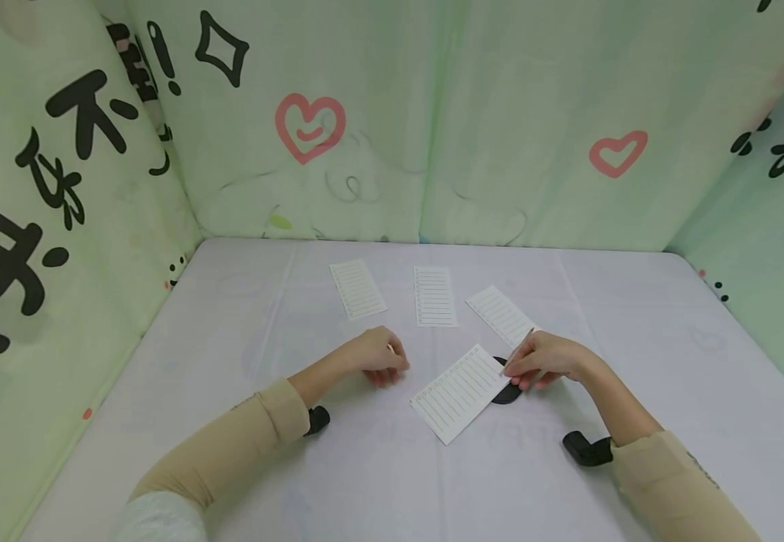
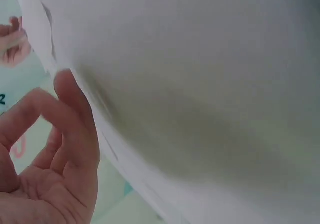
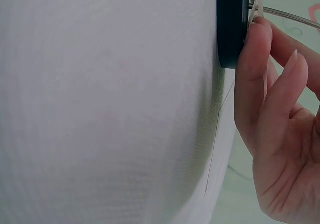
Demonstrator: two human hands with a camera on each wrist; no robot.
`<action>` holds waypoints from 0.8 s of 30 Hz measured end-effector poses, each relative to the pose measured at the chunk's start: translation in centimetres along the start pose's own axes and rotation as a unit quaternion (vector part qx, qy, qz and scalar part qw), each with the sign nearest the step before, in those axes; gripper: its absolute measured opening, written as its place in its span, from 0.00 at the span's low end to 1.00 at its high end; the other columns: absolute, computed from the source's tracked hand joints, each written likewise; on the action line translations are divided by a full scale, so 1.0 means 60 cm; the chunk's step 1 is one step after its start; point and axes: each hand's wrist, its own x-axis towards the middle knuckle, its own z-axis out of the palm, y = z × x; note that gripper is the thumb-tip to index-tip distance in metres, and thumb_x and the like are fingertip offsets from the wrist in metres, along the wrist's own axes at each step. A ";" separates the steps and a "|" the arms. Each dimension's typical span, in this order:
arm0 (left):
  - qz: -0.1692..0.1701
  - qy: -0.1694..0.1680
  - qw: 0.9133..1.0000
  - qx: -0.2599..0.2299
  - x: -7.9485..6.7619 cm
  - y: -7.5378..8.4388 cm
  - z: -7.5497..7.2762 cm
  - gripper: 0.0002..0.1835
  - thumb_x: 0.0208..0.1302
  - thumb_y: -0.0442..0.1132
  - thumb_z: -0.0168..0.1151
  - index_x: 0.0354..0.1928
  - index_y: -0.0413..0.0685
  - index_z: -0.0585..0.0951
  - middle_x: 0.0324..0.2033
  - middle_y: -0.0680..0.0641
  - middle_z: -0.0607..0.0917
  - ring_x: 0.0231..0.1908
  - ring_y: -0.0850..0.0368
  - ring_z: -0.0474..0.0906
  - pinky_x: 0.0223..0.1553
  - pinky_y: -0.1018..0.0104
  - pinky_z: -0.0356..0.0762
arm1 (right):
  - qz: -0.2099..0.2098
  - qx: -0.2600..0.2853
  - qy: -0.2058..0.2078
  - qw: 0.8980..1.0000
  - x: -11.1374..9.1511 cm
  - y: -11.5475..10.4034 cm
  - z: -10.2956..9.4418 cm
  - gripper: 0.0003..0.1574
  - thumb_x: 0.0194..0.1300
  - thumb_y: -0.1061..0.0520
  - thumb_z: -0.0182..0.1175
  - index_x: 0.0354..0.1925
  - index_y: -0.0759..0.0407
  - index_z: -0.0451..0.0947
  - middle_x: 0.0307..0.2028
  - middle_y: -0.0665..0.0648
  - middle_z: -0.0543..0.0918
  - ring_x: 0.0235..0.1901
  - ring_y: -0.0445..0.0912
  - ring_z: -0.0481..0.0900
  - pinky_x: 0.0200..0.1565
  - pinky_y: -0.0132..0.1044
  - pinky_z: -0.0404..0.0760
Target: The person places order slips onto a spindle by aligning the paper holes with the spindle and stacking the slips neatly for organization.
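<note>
A lined white paper slip (image 1: 458, 395) lies slanted over the black round base (image 1: 508, 393) of a paper spike. Its thin metal rod (image 3: 290, 17) rises from that base (image 3: 232, 29) beside the slip's upper right edge. My right hand (image 1: 546, 360) pinches the slip at this edge, close to the rod; the fingertips partly hide the spot where slip and rod meet. To the left, my left hand (image 1: 379, 357) hovers just above the table with loosely curled fingers and holds nothing. In the left wrist view its thumb and fingers (image 2: 75, 114) are bent, apart from any paper.
Three more lined slips lie farther back on the white tabletop: a left one (image 1: 358, 289), a middle one (image 1: 435, 296) and a right one (image 1: 500, 315) partly behind my right hand. Green printed curtains (image 1: 378, 196) enclose the table at the back and sides.
</note>
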 end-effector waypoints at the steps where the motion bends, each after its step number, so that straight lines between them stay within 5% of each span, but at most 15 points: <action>1: 0.017 0.029 0.999 0.028 0.000 -0.001 -0.007 0.04 0.58 0.37 0.60 0.31 0.42 0.79 0.19 0.49 0.79 0.17 0.60 0.73 0.18 0.73 0.72 | -0.001 0.000 -0.001 1.000 0.000 0.000 0.000 0.10 0.56 0.57 0.64 0.31 0.65 0.82 0.19 0.50 0.80 0.20 0.38 0.77 0.20 0.27 0.74; 3: 0.046 0.085 0.992 0.086 0.003 -0.006 -0.022 0.04 0.58 0.36 0.60 0.33 0.42 0.78 0.21 0.50 0.78 0.19 0.59 0.72 0.20 0.72 0.70 | -0.001 0.000 -0.001 1.000 -0.001 0.000 0.000 0.10 0.56 0.57 0.63 0.32 0.65 0.82 0.19 0.51 0.80 0.19 0.38 0.77 0.20 0.27 0.74; 7: 0.080 0.159 0.963 0.204 0.013 -0.021 -0.055 0.09 0.59 0.36 0.58 0.41 0.42 0.76 0.29 0.48 0.77 0.28 0.56 0.72 0.28 0.67 0.70 | 0.001 -0.001 0.000 1.000 -0.001 -0.001 0.001 0.10 0.56 0.58 0.63 0.32 0.66 0.82 0.19 0.51 0.80 0.19 0.39 0.77 0.20 0.27 0.74; 14: 0.080 0.171 0.915 0.357 0.038 -0.051 -0.105 0.17 0.65 0.41 0.53 0.53 0.44 0.69 0.50 0.45 0.72 0.51 0.47 0.67 0.48 0.53 0.69 | 0.006 -0.003 0.002 1.000 0.000 0.000 0.002 0.10 0.57 0.58 0.62 0.34 0.66 0.82 0.19 0.51 0.80 0.19 0.39 0.77 0.20 0.27 0.75; 19: 0.052 0.191 0.891 0.409 0.056 -0.061 -0.128 0.23 0.67 0.46 0.50 0.60 0.44 0.64 0.56 0.44 0.68 0.57 0.46 0.62 0.55 0.50 0.64 | 0.007 -0.005 0.002 1.000 0.001 0.000 0.000 0.10 0.57 0.59 0.62 0.34 0.66 0.82 0.19 0.51 0.81 0.20 0.39 0.77 0.20 0.27 0.75; 24: 0.029 0.207 0.877 0.433 0.075 -0.072 -0.146 0.26 0.67 0.48 0.48 0.63 0.44 0.61 0.59 0.44 0.66 0.59 0.46 0.59 0.57 0.50 0.60 | 0.006 -0.004 0.001 1.000 0.001 0.000 -0.001 0.10 0.57 0.58 0.62 0.34 0.66 0.83 0.19 0.51 0.81 0.20 0.39 0.77 0.20 0.27 0.75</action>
